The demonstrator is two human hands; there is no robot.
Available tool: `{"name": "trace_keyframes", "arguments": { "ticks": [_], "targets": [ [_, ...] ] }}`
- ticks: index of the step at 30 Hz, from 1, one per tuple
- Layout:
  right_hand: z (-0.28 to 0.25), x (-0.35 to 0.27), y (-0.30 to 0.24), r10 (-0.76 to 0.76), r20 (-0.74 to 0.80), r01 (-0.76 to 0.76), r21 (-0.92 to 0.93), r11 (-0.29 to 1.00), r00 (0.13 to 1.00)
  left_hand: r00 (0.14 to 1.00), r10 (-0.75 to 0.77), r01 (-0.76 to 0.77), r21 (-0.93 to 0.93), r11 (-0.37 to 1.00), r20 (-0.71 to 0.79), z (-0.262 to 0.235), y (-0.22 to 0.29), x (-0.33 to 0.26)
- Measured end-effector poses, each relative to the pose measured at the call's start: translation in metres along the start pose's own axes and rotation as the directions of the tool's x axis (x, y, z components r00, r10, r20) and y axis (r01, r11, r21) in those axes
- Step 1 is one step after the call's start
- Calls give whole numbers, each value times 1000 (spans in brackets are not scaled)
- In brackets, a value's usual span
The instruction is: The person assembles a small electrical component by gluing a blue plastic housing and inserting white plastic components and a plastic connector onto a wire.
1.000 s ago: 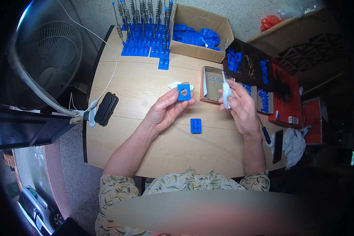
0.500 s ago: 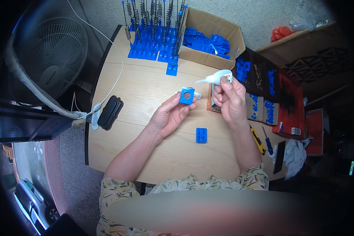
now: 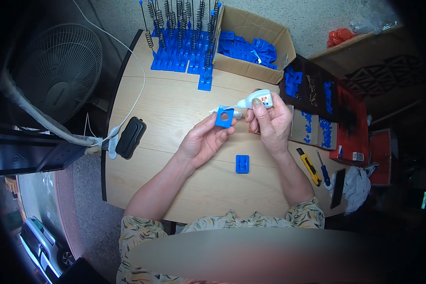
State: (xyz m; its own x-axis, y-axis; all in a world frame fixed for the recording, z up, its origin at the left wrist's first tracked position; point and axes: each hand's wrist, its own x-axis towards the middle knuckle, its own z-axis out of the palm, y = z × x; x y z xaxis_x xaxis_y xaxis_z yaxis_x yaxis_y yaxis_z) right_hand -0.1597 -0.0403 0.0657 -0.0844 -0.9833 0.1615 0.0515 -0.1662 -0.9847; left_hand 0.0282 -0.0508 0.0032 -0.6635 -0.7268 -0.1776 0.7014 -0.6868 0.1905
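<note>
My left hand (image 3: 201,140) pinches a blue square plastic piece (image 3: 225,122) with a round hole, its face tilted toward me. In my right hand (image 3: 271,124) is a small white glue bottle (image 3: 256,101), tipped sideways. Its thin nozzle points left and lies at the upper edge of the blue piece; whether it touches I cannot tell. A second blue piece (image 3: 242,164), with two slots, lies on the table below my hands. Something white and crumpled (image 3: 238,115) shows partly behind the held piece.
Blue bases with black springs (image 3: 180,52) stand at the back, beside a cardboard box (image 3: 251,72) of blue parts. Trays of small blue parts (image 3: 325,130), a yellow utility knife (image 3: 308,166), a screwdriver (image 3: 323,170) and a phone (image 3: 337,188) lie right. A black case (image 3: 131,137) lies left.
My right hand has brought the glue bottle left and down, so its nozzle now meets the held blue piece's upper edge in view. My left hand has barely moved.
</note>
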Motion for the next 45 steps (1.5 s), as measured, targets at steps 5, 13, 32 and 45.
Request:
{"name": "trace_keyframes", "arguments": {
  "ticks": [5, 13, 32, 45],
  "targets": [
    [0, 0, 0, -6, 9, 7, -43, 999, 1000, 999, -15, 13, 48, 999, 42, -4, 2, -1],
    [1, 1, -4, 47, -1, -47, -26, 999, 999, 999, -17, 15, 51, 999, 31, -6, 2, 0],
    [0, 2, -2, 37, 8, -36, -32, 999, 999, 999, -22, 19, 51, 999, 49, -6, 2, 1],
    [-13, 0, 7, 96, -78, -93, 45, 995, 992, 1000, 2, -2, 23, 1000, 26, -2, 2, 1]
  ]
}}
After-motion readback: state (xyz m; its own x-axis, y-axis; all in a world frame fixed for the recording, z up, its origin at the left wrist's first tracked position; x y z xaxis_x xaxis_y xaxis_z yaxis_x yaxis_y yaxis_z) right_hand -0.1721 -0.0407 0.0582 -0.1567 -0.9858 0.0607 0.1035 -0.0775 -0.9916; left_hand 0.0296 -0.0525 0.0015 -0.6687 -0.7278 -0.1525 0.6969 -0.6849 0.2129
